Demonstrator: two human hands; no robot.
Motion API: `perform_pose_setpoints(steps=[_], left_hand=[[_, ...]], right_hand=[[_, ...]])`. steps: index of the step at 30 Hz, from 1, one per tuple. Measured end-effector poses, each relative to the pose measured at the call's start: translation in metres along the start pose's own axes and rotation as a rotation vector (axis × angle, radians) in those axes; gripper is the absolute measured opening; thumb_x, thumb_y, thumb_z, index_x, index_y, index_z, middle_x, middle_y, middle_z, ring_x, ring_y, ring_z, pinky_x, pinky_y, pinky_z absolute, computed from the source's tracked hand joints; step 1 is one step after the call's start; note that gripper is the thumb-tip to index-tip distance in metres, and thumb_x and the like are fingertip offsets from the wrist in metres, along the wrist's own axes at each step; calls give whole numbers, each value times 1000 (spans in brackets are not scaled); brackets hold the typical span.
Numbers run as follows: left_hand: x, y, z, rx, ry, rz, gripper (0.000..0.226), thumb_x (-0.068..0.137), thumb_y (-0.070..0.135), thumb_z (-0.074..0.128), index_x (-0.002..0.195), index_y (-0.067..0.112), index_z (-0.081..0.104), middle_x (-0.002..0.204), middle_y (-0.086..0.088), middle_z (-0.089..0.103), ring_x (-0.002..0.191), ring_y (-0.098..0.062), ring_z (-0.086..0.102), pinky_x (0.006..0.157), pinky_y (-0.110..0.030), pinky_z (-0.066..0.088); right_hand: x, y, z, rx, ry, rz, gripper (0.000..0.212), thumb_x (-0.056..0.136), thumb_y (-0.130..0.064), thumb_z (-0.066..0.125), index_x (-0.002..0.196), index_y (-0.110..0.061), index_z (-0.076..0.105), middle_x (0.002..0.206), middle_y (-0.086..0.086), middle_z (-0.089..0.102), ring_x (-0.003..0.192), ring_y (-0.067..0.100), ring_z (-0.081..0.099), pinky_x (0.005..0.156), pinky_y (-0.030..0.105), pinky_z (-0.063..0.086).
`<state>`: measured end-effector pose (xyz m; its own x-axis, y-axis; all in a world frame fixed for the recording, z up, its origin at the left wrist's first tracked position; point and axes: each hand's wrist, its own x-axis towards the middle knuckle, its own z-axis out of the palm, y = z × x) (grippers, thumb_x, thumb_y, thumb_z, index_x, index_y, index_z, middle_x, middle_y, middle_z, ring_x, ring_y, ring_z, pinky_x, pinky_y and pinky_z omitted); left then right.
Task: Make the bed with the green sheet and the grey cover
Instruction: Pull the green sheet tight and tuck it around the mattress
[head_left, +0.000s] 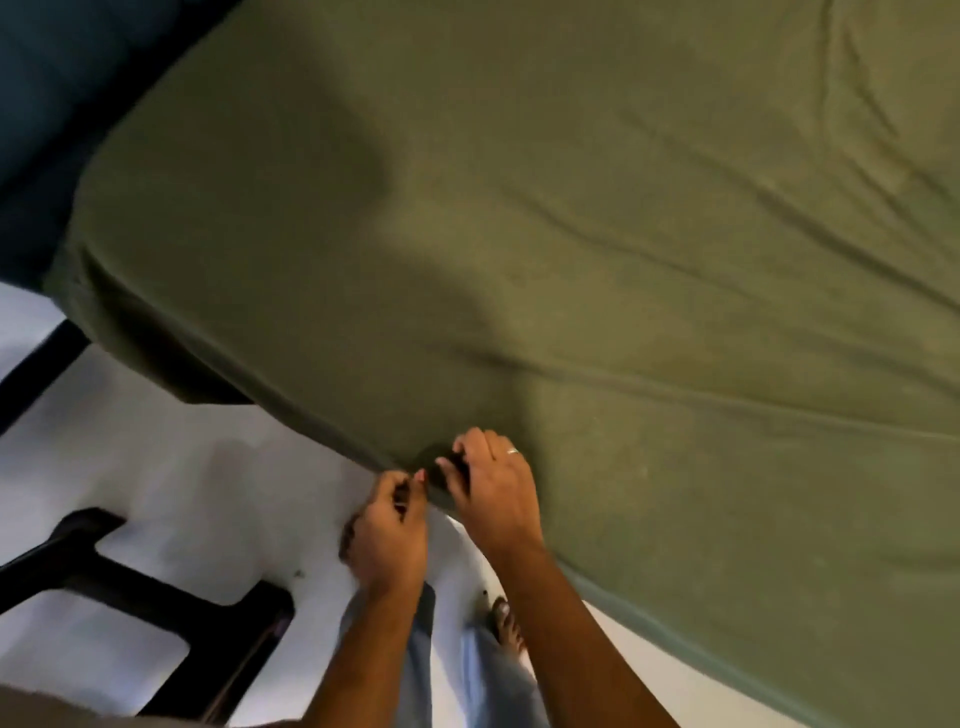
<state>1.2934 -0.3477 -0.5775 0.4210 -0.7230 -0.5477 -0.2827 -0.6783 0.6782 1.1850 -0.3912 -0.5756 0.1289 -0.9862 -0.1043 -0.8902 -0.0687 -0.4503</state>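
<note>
Nearest me, light-blue trousers (483, 686) and a bare foot (508, 629) stand on the white floor (208, 467), with a dark frame (156, 597) to the left. I see the left hand (387, 535) pinching the green sheet (571, 260) at the bed's near edge, fingers curled. The right hand (493, 486), just beside it, grips a bunched fold there. Beyond, the sheet covers the mattress, lightly creased.

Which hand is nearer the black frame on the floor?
Left. The left hand pinches the green sheet at its edge, on the side toward the black frame; the right hand grips the sheet farther from it.
</note>
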Motion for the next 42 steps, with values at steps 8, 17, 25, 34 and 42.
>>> perform_pose_setpoints(steps=[8, 17, 25, 34, 42], left_hand=[[-81, 4, 71, 189, -292, 42, 31, 90, 46, 58, 87, 15, 66, 86, -4, 68, 80, -23, 60, 68, -29, 43], [-166, -10, 160, 267, -439, 37, 41, 91, 47, 56, 84, 9, 68, 85, -9, 69, 83, -29, 63, 68, -29, 42], [-208, -11, 220, 190, -540, -44, 31, 92, 43, 56, 72, 19, 58, 88, -4, 68, 83, -24, 65, 84, -39, 55], [-214, -11, 233, -75, -509, -174, 22, 100, 16, 47, 84, 10, 61, 92, -7, 64, 76, -21, 60, 67, -27, 47], [-237, -25, 214, -45, -470, -199, 24, 92, 7, 53, 68, 10, 59, 67, -8, 57, 65, -22, 54, 66, -32, 50]], right_hand=[[-115, 102, -48, -208, -1, 92, 37, 77, -57, 48, 80, -21, 55, 72, -3, 58, 65, 22, 57, 53, 32, 45], [-215, 188, -95, -429, -54, 282, 52, 46, -20, 92, 85, -17, 58, 74, 0, 60, 61, 20, 60, 45, 27, 45], [-244, 219, -107, -387, -15, 173, 38, 59, -4, 83, 91, -8, 63, 78, 8, 61, 68, 26, 62, 47, 31, 48], [-236, 222, -119, -479, -219, 98, 26, 98, -19, 39, 122, -14, 47, 125, 7, 53, 116, 27, 49, 78, 34, 44], [-281, 217, -107, -360, -315, 52, 25, 91, -9, 49, 113, -14, 59, 110, 8, 62, 100, 31, 59, 71, 36, 48]])
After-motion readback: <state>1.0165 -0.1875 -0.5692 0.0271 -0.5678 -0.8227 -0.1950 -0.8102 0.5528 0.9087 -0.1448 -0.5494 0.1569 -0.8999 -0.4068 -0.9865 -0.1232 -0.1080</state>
